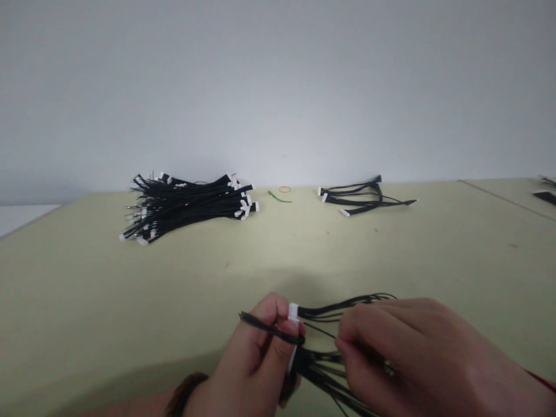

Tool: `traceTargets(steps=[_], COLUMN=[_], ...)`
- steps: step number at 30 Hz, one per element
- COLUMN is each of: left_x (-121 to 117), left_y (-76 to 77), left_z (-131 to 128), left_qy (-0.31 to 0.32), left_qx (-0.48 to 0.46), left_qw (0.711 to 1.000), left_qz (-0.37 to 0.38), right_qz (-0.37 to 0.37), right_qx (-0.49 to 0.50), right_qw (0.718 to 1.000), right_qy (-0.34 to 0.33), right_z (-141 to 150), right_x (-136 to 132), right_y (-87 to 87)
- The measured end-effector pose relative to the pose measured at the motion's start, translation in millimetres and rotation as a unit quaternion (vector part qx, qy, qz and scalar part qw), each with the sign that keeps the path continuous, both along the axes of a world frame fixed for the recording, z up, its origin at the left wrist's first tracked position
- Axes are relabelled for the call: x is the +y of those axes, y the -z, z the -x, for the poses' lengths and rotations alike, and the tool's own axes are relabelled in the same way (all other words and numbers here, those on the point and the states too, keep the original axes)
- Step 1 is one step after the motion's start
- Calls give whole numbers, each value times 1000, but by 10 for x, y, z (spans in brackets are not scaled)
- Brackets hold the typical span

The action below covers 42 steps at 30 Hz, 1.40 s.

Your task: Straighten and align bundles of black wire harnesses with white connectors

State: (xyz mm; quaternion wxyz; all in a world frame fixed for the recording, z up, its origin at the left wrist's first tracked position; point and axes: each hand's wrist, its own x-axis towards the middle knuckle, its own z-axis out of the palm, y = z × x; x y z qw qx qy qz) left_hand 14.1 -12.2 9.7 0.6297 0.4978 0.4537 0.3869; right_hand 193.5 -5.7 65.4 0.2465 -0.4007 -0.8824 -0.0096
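Note:
My left hand [247, 359] pinches a black wire harness [324, 365] near its white plastic connector [293, 313], with a short black wire bundle [269, 328] lying across the fingers. My right hand [417, 359] grips the harness's black wires a little to the right, and its fingers partly hide them. Farther up the table, a large heap of black wire harnesses with white connectors [186, 208] lies at the left. A smaller group of similar harnesses [365, 197] lies at the right.
A thin green twist tie [278, 197] and a small orange rubber band [284, 189] lie between the groups on the pale green table [130, 289], which meets a white wall [278, 87]. A dark band [186, 394] circles my left wrist. A red wire [541, 381] shows at lower right.

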Motion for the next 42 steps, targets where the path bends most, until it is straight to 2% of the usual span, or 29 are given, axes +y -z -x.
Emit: traceTargets(steps=[5, 9, 13, 15, 18, 21, 25, 28, 32, 35, 37, 42], left_x=[-8, 2, 6, 6, 9, 17, 22, 26, 43, 61, 76, 152], left_y=[-17, -52, -49, -32, -17, -36, -87, -103, -63, -12, 11, -16], left_z=[-10, -6, 13, 24, 44, 74, 119, 122, 68, 20, -2, -43], left_qy=[2, 9, 25, 13, 3, 36, 97, 112, 62, 16, 7, -23], left_qx=[-7, 23, 24, 61, 132, 168, 177, 171, 144, 84, 33, -24], left_qw=[1000, 1000, 999, 997, 984, 973, 970, 971, 981, 995, 999, 998], left_qz=[10, 2, -15, -39, -118, -157, -136, -127, -117, -53, -1, 47], right_qz=[-9, -13, -42, -56, -55, -51, -33, -17, -20, -90, -125, -195], right_qx=[-3, -7, -14, -24, -26, -24, -49, -63, -66, -91, -125, -151], right_qw=[1000, 1000, 999, 998, 997, 998, 996, 994, 995, 991, 984, 966], right_qy=[-1, 1, -29, -34, -37, -39, -64, -82, -66, -34, -19, -79], right_z=[-30, -26, -32, -33, -24, 1, 36, 63, 92, 54, -14, -202], right_x=[14, 14, 1, -6, -14, -18, 5, 35, 48, 107, 216, 511], right_y=[-1, -2, 0, 14, 32, 22, 0, 10, -1, -54, -86, -152])
